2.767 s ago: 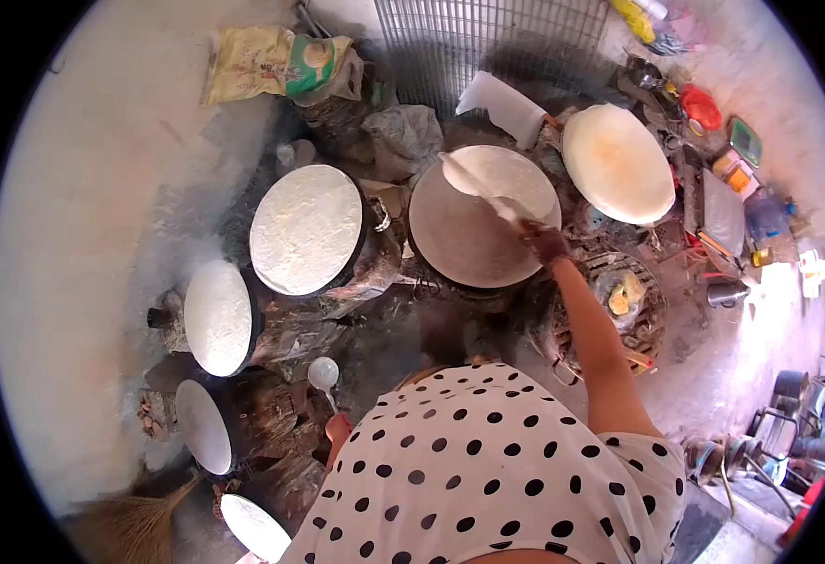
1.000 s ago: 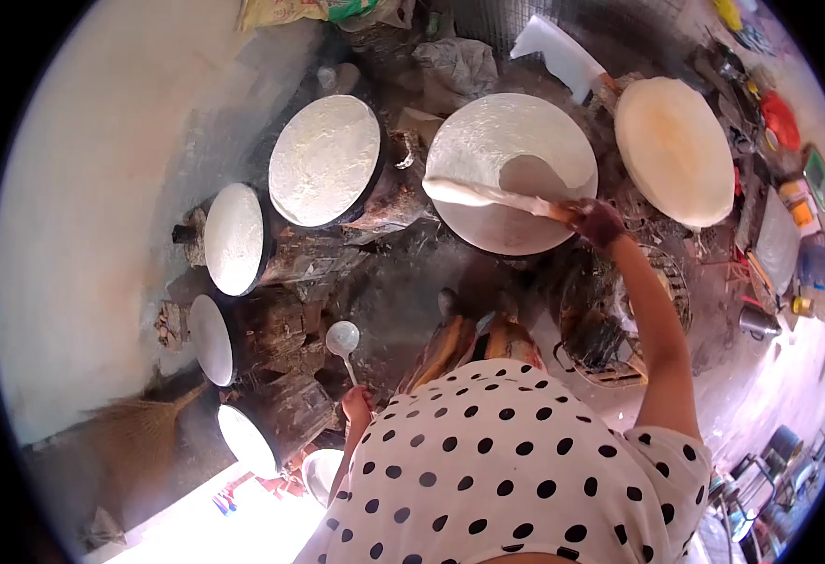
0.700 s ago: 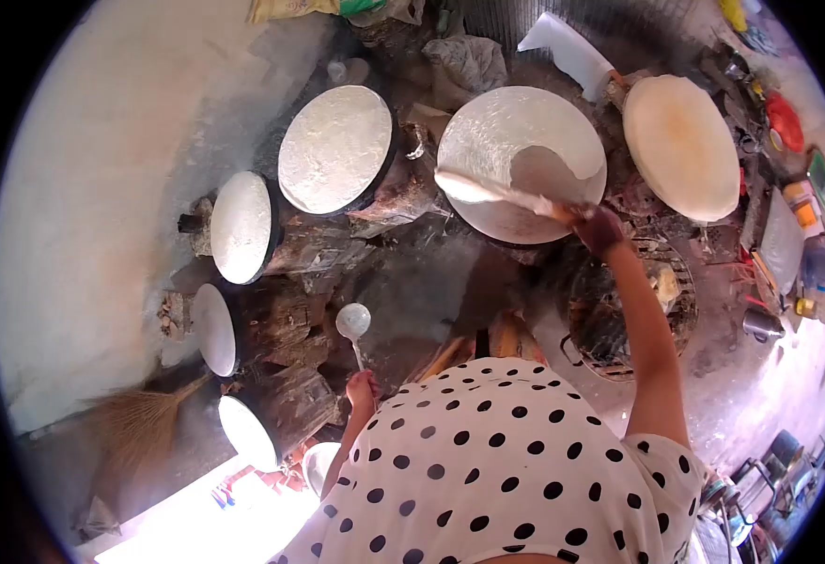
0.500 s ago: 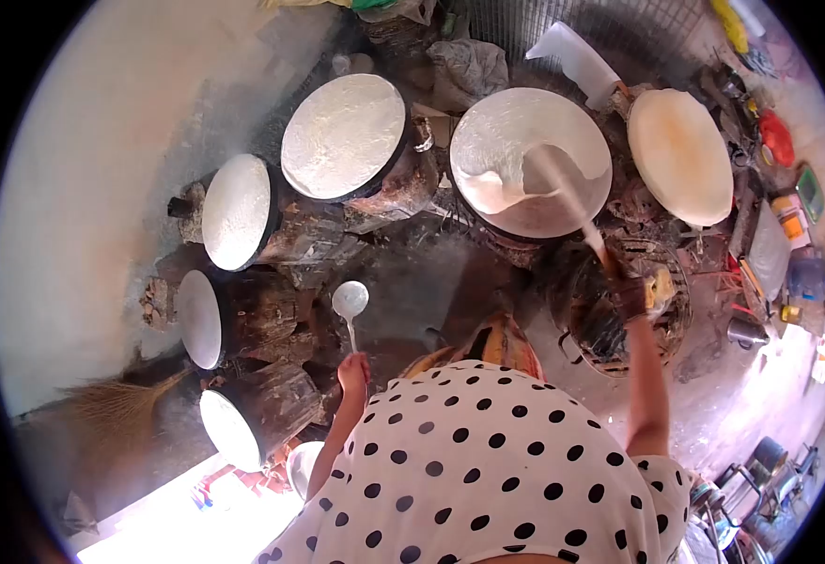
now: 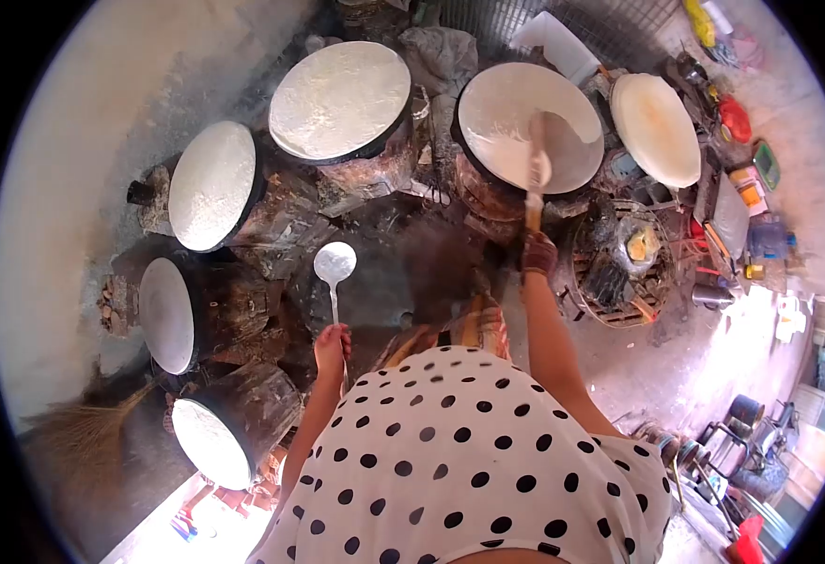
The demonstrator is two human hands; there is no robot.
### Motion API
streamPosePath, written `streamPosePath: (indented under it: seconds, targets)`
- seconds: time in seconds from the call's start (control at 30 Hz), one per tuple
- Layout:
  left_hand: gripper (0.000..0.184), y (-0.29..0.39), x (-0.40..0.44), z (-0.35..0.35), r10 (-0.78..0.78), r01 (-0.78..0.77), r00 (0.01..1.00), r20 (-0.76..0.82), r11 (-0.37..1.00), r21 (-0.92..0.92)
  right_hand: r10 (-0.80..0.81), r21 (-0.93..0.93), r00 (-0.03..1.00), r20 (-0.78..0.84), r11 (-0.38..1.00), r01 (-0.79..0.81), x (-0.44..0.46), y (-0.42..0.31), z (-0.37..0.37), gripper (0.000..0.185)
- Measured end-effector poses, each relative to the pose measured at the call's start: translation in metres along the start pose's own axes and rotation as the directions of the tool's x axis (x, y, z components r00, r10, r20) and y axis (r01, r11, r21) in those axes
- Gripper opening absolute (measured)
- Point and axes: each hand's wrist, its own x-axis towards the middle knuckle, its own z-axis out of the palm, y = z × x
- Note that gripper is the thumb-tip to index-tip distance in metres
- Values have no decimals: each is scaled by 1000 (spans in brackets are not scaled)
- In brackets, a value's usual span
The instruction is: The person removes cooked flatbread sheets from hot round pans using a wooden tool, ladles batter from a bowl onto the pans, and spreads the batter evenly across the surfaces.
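Note:
My left hand (image 5: pixel 333 350) is wrapped round the long handle of a ladle (image 5: pixel 335 263). White batter coats the ladle's bowl, held above the dark floor. On my right hand (image 5: pixel 538 254) is a dark glove, its fingers closed on the handle of a spatula (image 5: pixel 537 174), which is partly blurred. The spatula's blade is over a round griddle (image 5: pixel 577 141), where a thin white sheet of batter (image 5: pixel 497 103) covers the far and left part and grey metal shows at right. To the right lies a round pale flatbread (image 5: pixel 657 132), tan in the middle.
More round griddles curve along the left: two with white sheets (image 5: pixel 342 99) (image 5: pixel 213 186), a greyish one (image 5: pixel 166 315) and another white one (image 5: pixel 210 442). A round rack (image 5: pixel 619 268) stands right of my right arm. A straw broom (image 5: pixel 93 423) leans at lower left.
My right hand has moved left and nearer, bringing the spatula to the griddle's near edge. The batter sheet's torn edge now lies smoother. My left hand still holds the ladle.

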Motion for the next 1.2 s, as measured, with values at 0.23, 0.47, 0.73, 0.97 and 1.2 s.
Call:
streamPosePath:
  seconds: [0.23,0.47,0.73,0.97,1.2]
  targets:
    - [20,13,-8,-31,-10,10,1000,-10,999,51,-468,-325,883,25,832,450,13,-24,102,35]
    - [19,29,1,-25,13,-14,999,31,999,49,-493,-186,869,38,851,491,42,51,17,36]
    - [19,40,16,20,33,-35,996,81,999,17,-203,-381,979,-9,906,184,107,58,1,29]
    - [18,67,9,65,25,-30,993,112,999,37,-679,-286,681,275,618,732,143,136,-49,25]
    - [17,80,11,119,71,-74,990,122,997,20,-593,-605,793,141,582,543,169,58,-86,21]
